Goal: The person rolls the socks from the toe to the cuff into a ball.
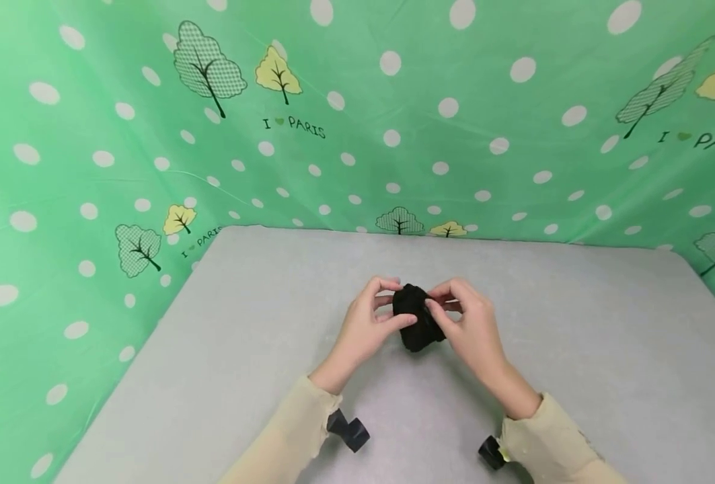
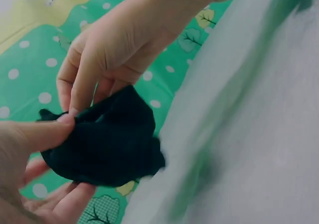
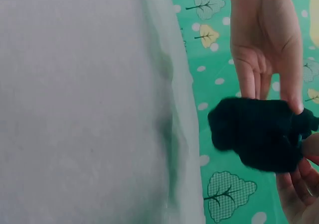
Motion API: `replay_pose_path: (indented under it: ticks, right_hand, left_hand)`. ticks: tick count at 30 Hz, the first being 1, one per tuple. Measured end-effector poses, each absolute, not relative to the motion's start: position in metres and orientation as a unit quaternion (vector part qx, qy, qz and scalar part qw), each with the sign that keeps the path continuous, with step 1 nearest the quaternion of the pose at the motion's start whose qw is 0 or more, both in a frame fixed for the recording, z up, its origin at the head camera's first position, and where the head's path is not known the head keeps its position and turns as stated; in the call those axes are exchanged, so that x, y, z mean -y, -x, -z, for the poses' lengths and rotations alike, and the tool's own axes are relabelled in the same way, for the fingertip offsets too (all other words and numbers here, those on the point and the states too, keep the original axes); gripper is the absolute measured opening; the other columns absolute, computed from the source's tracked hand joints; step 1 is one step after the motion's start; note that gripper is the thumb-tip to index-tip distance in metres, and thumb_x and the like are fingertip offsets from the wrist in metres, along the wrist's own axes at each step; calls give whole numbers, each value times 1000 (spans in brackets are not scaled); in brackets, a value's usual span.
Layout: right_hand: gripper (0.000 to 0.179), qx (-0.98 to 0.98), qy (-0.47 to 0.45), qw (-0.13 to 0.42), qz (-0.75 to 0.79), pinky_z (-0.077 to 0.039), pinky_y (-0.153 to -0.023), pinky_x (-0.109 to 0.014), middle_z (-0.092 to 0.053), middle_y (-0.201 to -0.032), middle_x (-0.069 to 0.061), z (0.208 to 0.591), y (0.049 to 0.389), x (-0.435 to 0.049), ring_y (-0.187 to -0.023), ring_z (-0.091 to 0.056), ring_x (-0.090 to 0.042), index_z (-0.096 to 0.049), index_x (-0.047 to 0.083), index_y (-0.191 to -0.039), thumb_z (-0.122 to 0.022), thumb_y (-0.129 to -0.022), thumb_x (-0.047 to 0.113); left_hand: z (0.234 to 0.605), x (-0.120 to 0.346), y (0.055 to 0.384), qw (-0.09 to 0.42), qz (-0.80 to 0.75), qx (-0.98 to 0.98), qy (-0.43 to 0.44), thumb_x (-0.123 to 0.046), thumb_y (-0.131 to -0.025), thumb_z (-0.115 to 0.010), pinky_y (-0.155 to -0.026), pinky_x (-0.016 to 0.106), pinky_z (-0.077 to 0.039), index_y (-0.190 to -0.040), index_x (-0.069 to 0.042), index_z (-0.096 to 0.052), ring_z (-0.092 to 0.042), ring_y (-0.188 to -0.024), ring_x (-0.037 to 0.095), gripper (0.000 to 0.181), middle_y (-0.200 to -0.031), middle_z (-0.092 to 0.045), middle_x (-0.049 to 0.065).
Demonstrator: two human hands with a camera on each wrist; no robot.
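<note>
A small bundle of soft black cloth [image 1: 416,333], folded or rolled up, is held between both hands over the middle of the table. My left hand [image 1: 364,324] grips its left side, thumb in front and fingers behind. On the other side my right hand [image 1: 471,324] pinches the upper right edge between thumb and fingers. In the left wrist view the cloth [image 2: 107,144] shows a fold at the top where the right thumb presses. A loose bit of the cloth [image 3: 301,122] sticks out near the right fingertips in the right wrist view. What kind of cloth item it is, I cannot tell.
The grey tabletop [image 1: 242,323] spreads around the hands. Behind it and to the sides hangs a green curtain [image 1: 357,121] with white dots and printed trees. Black wrist devices [image 1: 356,435] show beside the beige sleeves [image 1: 290,430].
</note>
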State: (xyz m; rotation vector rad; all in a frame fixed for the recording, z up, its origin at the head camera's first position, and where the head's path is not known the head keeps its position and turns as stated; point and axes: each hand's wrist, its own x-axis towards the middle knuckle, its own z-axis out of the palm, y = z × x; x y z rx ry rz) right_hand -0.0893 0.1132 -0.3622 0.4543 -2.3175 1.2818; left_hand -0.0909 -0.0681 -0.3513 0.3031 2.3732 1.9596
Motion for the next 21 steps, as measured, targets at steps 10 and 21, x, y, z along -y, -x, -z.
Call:
replay_pose_path:
  ticks: [10,21]
  right_hand:
    - [10,825,-189,202,-493,-57,-74,-21,-70,-91,-4,362,88,-113,-85,-62,-4,-70,6,-94,-71,-88,-1]
    - [12,806,-237,186,-509,-55,-77,-19,-70,-95,-3,373,85,-115,-89,-63,-5,-68,8,-96,-69,-90,-2]
  left_hand:
    - [352,66,97,-24,-536,-840,-79,-21,-80,-84,-80,35,-58,-99,-16,-59,-69,-91,22,31,-108,-70,6]
    - [358,64,100,-38,-517,-852,-79,-20,-84,-80,-72,28,-56,-102,-11,-55,-67,-91,23,33,-109,-67,12]
